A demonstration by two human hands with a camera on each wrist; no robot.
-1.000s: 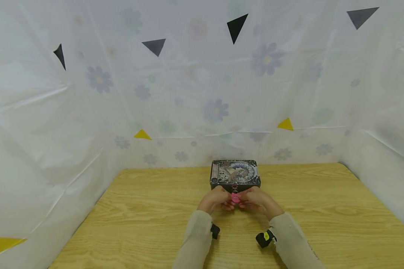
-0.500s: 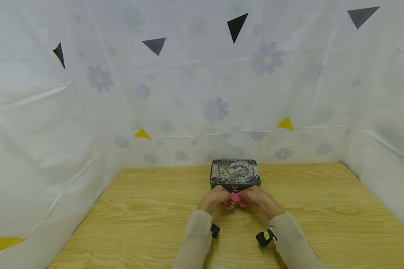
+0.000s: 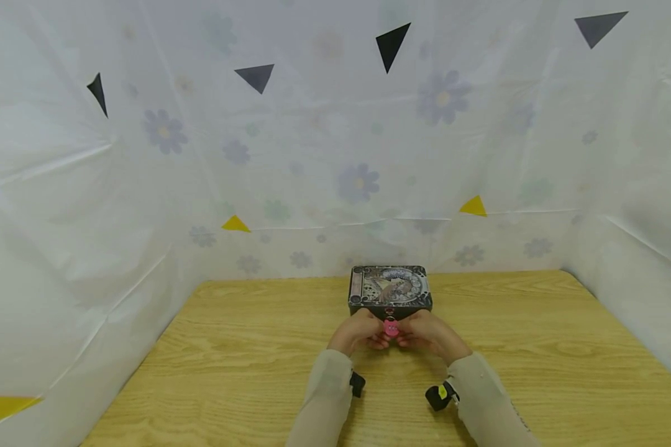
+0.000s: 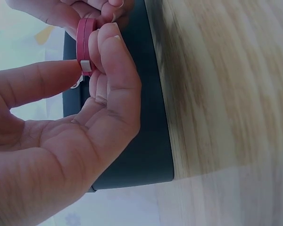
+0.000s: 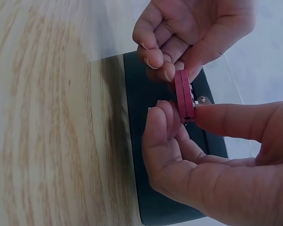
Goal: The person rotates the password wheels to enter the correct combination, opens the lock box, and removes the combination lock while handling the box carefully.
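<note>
The table (image 3: 246,354) is yellowish, grained wood. I see a dark box (image 3: 390,287) sitting on it, at twelve o'clock.

- Head: looks forward and down from above the worktop (image 3: 246,360), farthest back, the box (image 3: 391,287) in frame.
- Left wrist: close beside the left hand (image 4: 75,141), turned sideways, worktop at right.
- Right wrist: likewise close beside the right hand (image 5: 221,183), turned oppositely, worktop at left.
- All three share the pink piece (image 3: 391,328).
</note>
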